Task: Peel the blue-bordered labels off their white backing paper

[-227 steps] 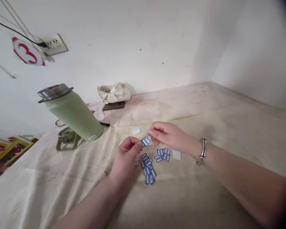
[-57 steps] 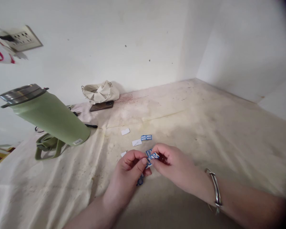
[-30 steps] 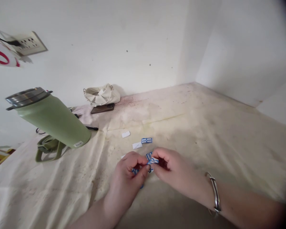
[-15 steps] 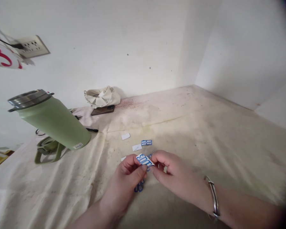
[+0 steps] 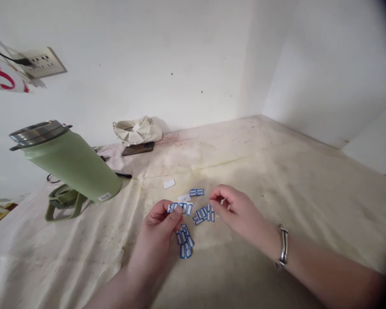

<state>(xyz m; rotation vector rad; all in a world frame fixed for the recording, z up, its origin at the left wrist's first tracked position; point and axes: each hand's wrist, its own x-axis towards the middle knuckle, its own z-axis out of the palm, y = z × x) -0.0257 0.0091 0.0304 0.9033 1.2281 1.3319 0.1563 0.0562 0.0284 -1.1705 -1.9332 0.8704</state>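
Note:
Between the thumb and fingers of my left hand (image 5: pixel 159 223) is a white sticker sheet (image 5: pixel 188 209) printed with blue outlined shapes. My right hand (image 5: pixel 233 207) has its thumb and forefinger pinched together, just right of a small cluster of blue-edged white stickers (image 5: pixel 200 215). Whether anything small sits in that pinch, I cannot make out. More blue-edged pieces (image 5: pixel 184 241) lie overlapping on the cloth below my left hand. Farther back are a single blue-edged piece (image 5: pixel 197 192), a white slip with faint writing (image 5: pixel 184 198) and a plain white slip (image 5: pixel 169 183).
A green tumbler (image 5: pixel 73 165) stands at the left, its green lid (image 5: pixel 64 201) beside it. Behind lie a black pen (image 5: pixel 124 175), a phone (image 5: pixel 138 149) and a cream bag (image 5: pixel 137 131) against the wall. The wrinkled cloth (image 5: pixel 276 193) covers the table.
My right hand has let go of the sheet and moved up and right. My left hand has shifted slightly left with the sheet, uncovering the pieces on the cloth.

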